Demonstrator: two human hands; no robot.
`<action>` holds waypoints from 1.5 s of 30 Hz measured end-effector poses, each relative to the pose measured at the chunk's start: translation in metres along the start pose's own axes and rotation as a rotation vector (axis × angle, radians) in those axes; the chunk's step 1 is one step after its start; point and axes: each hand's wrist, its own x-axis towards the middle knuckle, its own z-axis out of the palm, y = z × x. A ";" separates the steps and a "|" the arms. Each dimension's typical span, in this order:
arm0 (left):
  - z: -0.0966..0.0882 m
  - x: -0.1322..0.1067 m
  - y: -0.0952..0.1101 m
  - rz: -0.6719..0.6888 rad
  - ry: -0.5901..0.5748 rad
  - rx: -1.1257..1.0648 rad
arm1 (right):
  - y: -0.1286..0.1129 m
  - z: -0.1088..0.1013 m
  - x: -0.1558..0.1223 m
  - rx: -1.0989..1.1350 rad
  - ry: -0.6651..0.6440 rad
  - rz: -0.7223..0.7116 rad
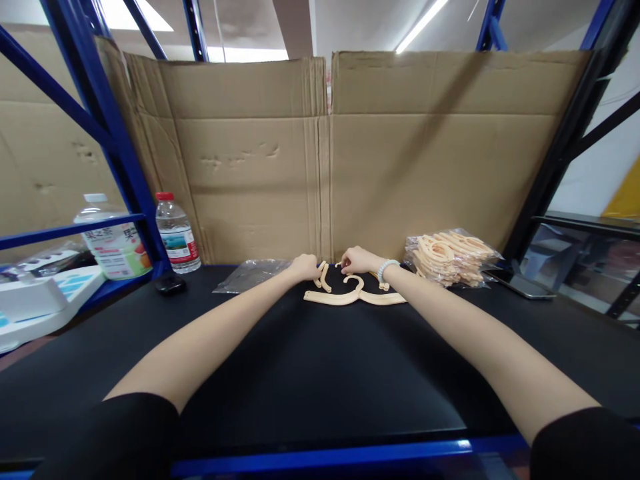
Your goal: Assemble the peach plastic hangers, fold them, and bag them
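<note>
Black sleeves (115, 433) are right up front; further out on the table (320, 380), left hand (304, 268) is pinching one side of the back hanger (324, 279); right hand (357, 260) has its fingers bunched near that hanger's hook, honestly can't tell if they're gripping; front hanger (337, 299) lies spread just nearer than both hands; bagged hangers (440, 257) sit off right.

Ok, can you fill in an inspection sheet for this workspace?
Surface: flat black tabletop, blue front edge.
Job's things: curved cream plastic hanger, spread; transparent bag of stacked cream pieces, right.
Clutter: red-capped clear water bottle, loose clear plastic film, small black object, flat dark device.
Hands: left hand at curved cream piece; right hand close by, grips unclear.
Cables: nothing seen on the tabletop.
Surroundings: brown cardboard panels behind, blue metal frame left.
</note>
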 end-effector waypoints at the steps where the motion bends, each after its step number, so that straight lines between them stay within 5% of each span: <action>1: 0.001 0.001 0.000 -0.001 0.002 0.002 | -0.002 0.001 0.000 0.002 -0.004 0.010; 14: 0.003 0.005 -0.004 -0.033 0.053 -0.108 | 0.005 -0.020 -0.017 0.400 0.173 0.163; 22: -0.014 -0.039 -0.007 0.082 0.074 -0.462 | -0.006 -0.043 -0.081 0.707 0.216 0.156; 27: -0.007 -0.089 0.005 0.171 -0.016 -0.758 | -0.022 -0.028 -0.129 1.054 0.245 0.202; 29: 0.001 -0.111 0.013 0.183 -0.061 -1.121 | -0.029 -0.018 -0.143 1.144 0.253 0.238; 32: 0.014 -0.135 0.023 0.234 -0.052 -1.351 | -0.039 -0.008 -0.157 1.315 0.226 0.264; 37: 0.027 -0.151 0.030 0.360 -0.034 -1.474 | -0.050 -0.004 -0.169 1.534 0.100 0.245; 45: 0.023 -0.154 0.030 0.391 0.023 -1.432 | -0.056 0.005 -0.170 1.439 0.107 0.198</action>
